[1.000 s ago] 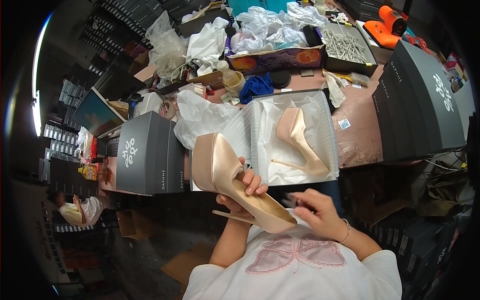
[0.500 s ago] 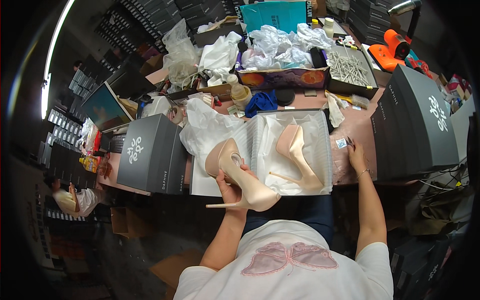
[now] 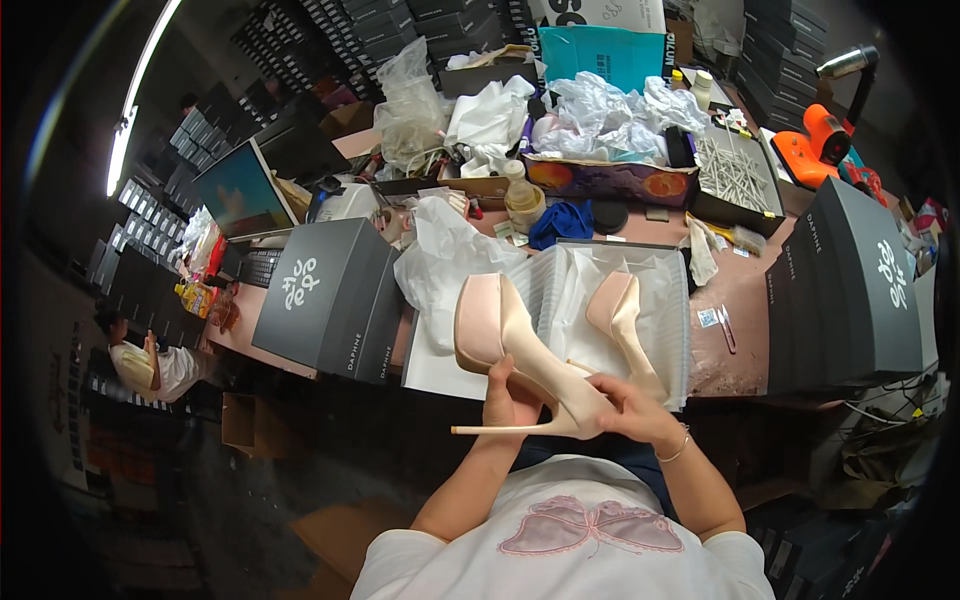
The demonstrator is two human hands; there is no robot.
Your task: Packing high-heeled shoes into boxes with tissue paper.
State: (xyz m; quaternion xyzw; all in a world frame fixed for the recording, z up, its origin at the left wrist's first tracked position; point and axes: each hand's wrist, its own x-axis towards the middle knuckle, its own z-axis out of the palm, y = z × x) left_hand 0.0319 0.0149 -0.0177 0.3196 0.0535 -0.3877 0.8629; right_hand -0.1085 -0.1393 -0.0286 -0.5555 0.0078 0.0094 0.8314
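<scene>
A beige satin platform stiletto pump (image 3: 530, 350) is held above the near edge of the open shoebox (image 3: 683, 335), the left hand (image 3: 508, 400) wrapped around its arch, the right hand (image 3: 637, 414) pinching its heel end. The matching pump (image 3: 620, 318) lies inside the shoebox on white tissue (image 3: 573, 283). Right of the shoebox, a tweezer-shaped tool (image 3: 726, 328) rests on the bench (image 3: 738, 372); left of it stands a dark-grey box (image 3: 325, 300).

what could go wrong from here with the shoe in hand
The beige platform pump could drop if the left hand and right hand lose their grip, since both hold it up in the air. Its thin stiletto heel juts out sideways and might knock against something. Its shiny, pale surface might also smudge under bare skin.
</scene>
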